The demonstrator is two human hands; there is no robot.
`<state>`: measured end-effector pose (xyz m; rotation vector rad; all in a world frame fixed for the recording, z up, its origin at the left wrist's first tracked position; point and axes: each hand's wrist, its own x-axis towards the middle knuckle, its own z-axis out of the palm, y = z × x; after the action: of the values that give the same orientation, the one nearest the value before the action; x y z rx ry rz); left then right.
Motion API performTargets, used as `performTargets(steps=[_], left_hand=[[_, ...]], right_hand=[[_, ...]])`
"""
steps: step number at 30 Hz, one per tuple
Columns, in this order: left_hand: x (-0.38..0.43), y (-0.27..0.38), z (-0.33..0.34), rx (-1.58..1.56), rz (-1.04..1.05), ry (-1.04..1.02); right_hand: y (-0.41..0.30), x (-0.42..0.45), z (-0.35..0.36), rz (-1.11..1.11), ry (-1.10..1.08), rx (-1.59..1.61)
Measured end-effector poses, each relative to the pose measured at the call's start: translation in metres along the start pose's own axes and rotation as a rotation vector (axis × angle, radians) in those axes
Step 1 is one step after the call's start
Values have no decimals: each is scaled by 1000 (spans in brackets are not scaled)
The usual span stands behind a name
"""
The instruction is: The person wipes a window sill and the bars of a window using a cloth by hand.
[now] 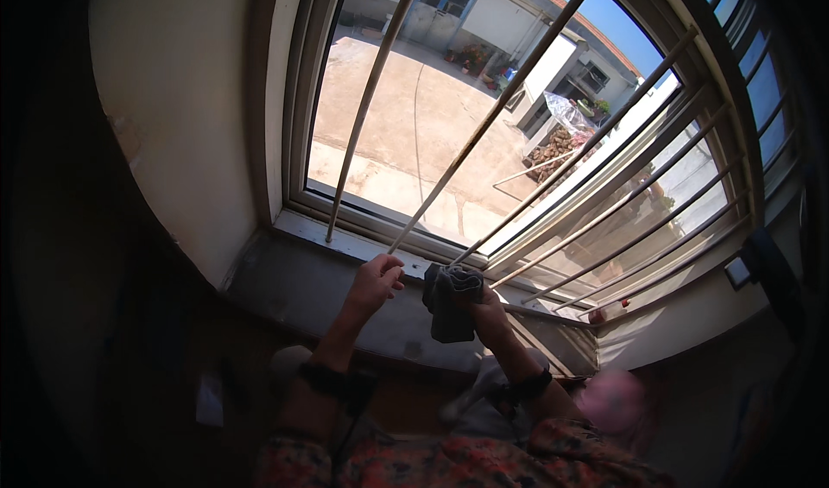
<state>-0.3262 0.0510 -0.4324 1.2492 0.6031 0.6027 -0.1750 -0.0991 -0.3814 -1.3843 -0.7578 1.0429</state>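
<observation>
My right hand grips a folded dark grey cloth. One end of the cloth hangs down over the front of the sill, and its bunched top is at the foot of a metal window bar. Beside it, my left hand has its fingers curled at the lower end of another bar. Whether those fingers close on that bar is hidden. Behind both hands runs the white bottom frame of the window. Dark straps circle both forearms.
A grey inner sill lies below the window, with a plastered wall on the left. More bars cross the right-hand panes. A small red-topped object stands in the right corner. Something pink is low on the right.
</observation>
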Motion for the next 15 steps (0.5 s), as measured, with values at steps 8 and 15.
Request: performTargets(steps=[8,15], left_hand=[[0,-8,1,61,2,24],[4,-17,-1,80,-2,24]], right_hand=[[11,-15,-12,-31,27,-114],[-75,31,-12,-368,192,-126]])
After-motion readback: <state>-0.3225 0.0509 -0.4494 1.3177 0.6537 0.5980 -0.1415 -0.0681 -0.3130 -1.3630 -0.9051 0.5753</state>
